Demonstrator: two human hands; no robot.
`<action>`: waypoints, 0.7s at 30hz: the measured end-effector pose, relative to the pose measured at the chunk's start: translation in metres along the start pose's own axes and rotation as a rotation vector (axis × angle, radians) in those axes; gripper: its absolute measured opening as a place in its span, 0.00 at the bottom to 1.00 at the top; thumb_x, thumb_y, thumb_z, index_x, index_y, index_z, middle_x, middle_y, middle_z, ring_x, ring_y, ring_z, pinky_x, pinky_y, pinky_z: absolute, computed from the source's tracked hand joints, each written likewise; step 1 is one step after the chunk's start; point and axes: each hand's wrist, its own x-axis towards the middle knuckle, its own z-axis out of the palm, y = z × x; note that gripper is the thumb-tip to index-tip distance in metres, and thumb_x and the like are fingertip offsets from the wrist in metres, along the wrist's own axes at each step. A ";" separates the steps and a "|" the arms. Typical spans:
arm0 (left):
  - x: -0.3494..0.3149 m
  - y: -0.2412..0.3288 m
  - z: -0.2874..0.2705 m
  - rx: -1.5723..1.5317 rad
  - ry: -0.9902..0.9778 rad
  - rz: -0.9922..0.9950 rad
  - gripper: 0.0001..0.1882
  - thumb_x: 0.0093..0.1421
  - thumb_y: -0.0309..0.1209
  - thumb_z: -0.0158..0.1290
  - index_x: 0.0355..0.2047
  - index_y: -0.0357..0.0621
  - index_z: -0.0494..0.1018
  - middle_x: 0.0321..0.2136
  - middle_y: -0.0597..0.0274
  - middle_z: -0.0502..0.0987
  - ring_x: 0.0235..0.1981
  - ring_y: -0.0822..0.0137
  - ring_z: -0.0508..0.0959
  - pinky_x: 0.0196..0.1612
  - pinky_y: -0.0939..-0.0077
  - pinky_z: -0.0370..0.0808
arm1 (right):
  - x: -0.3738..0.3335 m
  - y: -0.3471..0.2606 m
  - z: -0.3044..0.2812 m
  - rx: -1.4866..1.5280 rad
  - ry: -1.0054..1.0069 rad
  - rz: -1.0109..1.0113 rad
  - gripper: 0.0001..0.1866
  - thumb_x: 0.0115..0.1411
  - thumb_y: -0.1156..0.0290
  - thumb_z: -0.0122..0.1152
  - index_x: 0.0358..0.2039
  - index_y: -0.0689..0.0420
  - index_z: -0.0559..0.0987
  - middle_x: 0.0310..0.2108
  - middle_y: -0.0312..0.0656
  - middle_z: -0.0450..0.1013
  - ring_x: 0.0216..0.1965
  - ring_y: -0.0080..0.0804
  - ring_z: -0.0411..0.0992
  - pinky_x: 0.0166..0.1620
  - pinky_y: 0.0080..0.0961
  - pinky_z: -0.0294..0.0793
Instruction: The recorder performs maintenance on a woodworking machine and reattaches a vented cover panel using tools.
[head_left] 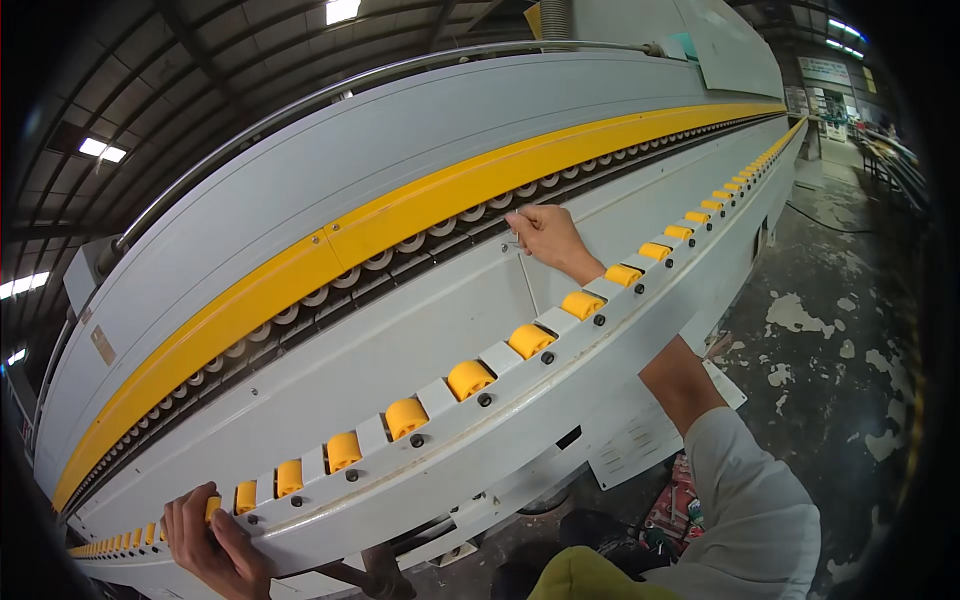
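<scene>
- Roller rail (390,490), one, sweeps from lower left to upper right; its yellow rollers (468,380) shrink beyond counting at the far ends.
- One of two hands, the left hand (205,548), lower left: fingers curled over the rail, grip closed on it.
- Right hand (552,240), centre: forearm (690,385) under the rail, fingers bunched narrow; cannot tell whether they hold anything.

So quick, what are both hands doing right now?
Left hand: closed over the grey rail with yellow rollers.
Right hand: curled closed near the white wheels; can't tell whether it's holding anything.
</scene>
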 end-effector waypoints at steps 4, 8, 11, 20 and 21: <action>0.001 0.000 0.006 -0.002 -0.003 0.004 0.14 0.62 0.31 0.42 0.35 0.33 0.74 0.28 0.50 0.74 0.31 0.54 0.71 0.37 0.63 0.65 | 0.003 0.008 0.003 -0.112 -0.020 -0.103 0.19 0.64 0.62 0.58 0.22 0.64 0.76 0.15 0.40 0.71 0.17 0.24 0.68 0.25 0.25 0.69; 0.001 0.000 0.010 -0.006 0.000 0.018 0.14 0.62 0.31 0.42 0.36 0.32 0.74 0.29 0.49 0.74 0.32 0.54 0.71 0.37 0.63 0.65 | 0.005 0.010 0.007 -0.232 0.049 -0.243 0.19 0.63 0.63 0.59 0.21 0.65 0.75 0.14 0.41 0.69 0.16 0.25 0.66 0.23 0.26 0.67; 0.001 0.000 0.010 0.005 -0.006 -0.001 0.14 0.62 0.31 0.42 0.36 0.32 0.74 0.29 0.49 0.74 0.32 0.54 0.71 0.38 0.63 0.66 | 0.003 0.007 0.008 -0.304 0.109 -0.328 0.17 0.62 0.64 0.60 0.21 0.65 0.76 0.15 0.45 0.70 0.15 0.35 0.66 0.23 0.29 0.66; 0.003 0.002 0.012 -0.013 -0.002 -0.007 0.14 0.63 0.31 0.42 0.35 0.32 0.74 0.29 0.49 0.74 0.32 0.54 0.71 0.37 0.64 0.65 | 0.001 0.002 0.003 -0.377 0.118 -0.396 0.15 0.62 0.62 0.59 0.24 0.61 0.80 0.19 0.46 0.75 0.20 0.43 0.73 0.25 0.33 0.71; 0.002 0.001 0.012 -0.011 -0.002 -0.007 0.14 0.63 0.31 0.42 0.35 0.32 0.74 0.29 0.49 0.74 0.32 0.54 0.71 0.37 0.64 0.65 | 0.001 0.006 0.005 -0.375 0.118 -0.396 0.15 0.62 0.62 0.59 0.24 0.61 0.80 0.19 0.46 0.75 0.20 0.43 0.73 0.25 0.33 0.71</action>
